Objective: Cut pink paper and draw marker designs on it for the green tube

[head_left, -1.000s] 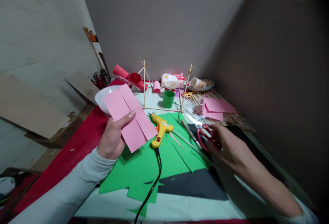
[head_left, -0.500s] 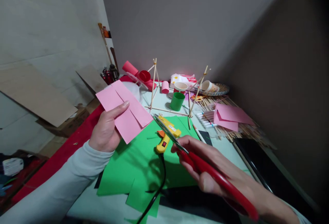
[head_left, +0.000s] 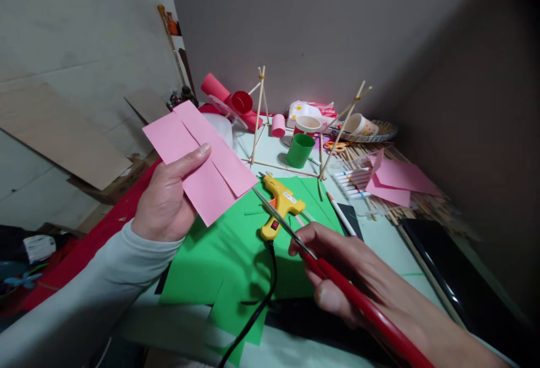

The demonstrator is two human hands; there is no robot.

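Two overlapping pieces of pink paper (head_left: 211, 182) are pinched in my left hand (head_left: 169, 196), thumb on top, held above the table at the left. My right hand (head_left: 346, 266) is wrapped round red-handled scissors (head_left: 295, 238). The blades look closed, and their tips lie just right of the pink paper's lower right corner, apart from it. Beneath the scissors a yellow glue gun (head_left: 282, 205) rests on green paper (head_left: 211, 269), its black cord (head_left: 270, 283) running toward me.
Behind stands a stick frame (head_left: 257, 126) with a green paper tube (head_left: 300, 151) and a white-rimmed cup (head_left: 307, 125). At right lie markers (head_left: 352, 181), folded pink paper (head_left: 405, 176), wooden sticks and a black glossy object (head_left: 447, 266). Red paper tubes (head_left: 228, 98) sit at the back left.
The view has tilted down slightly, so the things at the back appear higher and farther right. Both hands keep their holds; the pink paper appears slightly higher and farther left.
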